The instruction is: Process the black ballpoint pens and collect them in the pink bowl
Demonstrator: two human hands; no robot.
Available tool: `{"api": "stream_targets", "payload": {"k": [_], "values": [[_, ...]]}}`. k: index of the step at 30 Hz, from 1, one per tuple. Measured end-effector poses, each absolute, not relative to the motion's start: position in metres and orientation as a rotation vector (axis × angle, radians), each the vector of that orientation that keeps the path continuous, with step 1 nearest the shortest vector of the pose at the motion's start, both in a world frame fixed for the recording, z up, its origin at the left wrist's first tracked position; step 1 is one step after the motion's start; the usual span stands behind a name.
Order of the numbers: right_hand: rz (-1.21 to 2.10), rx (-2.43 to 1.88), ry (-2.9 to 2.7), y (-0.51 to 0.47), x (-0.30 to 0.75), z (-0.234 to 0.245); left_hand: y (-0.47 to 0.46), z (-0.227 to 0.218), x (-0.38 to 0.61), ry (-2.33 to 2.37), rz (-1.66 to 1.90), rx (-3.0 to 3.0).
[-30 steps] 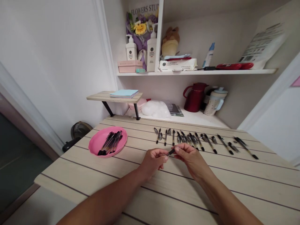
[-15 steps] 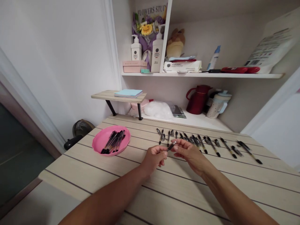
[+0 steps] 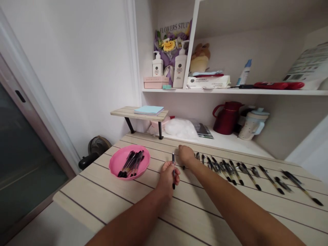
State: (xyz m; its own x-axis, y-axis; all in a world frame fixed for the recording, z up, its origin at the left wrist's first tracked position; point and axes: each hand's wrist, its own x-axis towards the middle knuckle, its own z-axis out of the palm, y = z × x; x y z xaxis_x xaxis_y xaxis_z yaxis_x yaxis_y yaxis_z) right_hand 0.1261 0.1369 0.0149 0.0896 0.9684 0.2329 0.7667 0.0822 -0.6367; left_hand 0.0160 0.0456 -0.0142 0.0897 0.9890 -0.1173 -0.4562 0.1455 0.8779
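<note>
The wrapping (image 3: 174, 28) of the bouquet (image 3: 181, 35) reads "FLOWERS STUD", cut off at the right.

A lived-in corner of what looks like a home, with a surface set against shelving full of personal belongings.
The plank-patterned surface (image 3: 89, 191) meets white shelving (image 3: 191, 44), where a plush toy (image 3: 201, 59), a bouquet (image 3: 167, 59) with a smiling yellow flower (image 3: 169, 45) and two pump bottles (image 3: 180, 71) share a shelf. Below sit a dark red jug (image 3: 227, 119) and a pale tumbler (image 3: 251, 126). A fan (image 3: 98, 146) and a dark-paned door (image 3: 23, 160) show at left; which room it is cannot be told.
</note>
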Motion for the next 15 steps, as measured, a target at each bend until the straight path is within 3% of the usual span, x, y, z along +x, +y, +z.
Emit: {"api": "stream_targets", "payload": {"k": [10, 15], "values": [[0.718, -1.636, -1.611, 0.126, 0.143, 0.014, 0.042, -0.015, 0.013, 0.812, 1.215, 0.923], [1.054, -1.198, -1.232, 0.08, 0.175, 0.038, 0.032, -0.012, 0.018, 0.751, 1.08, 1.041]]}}
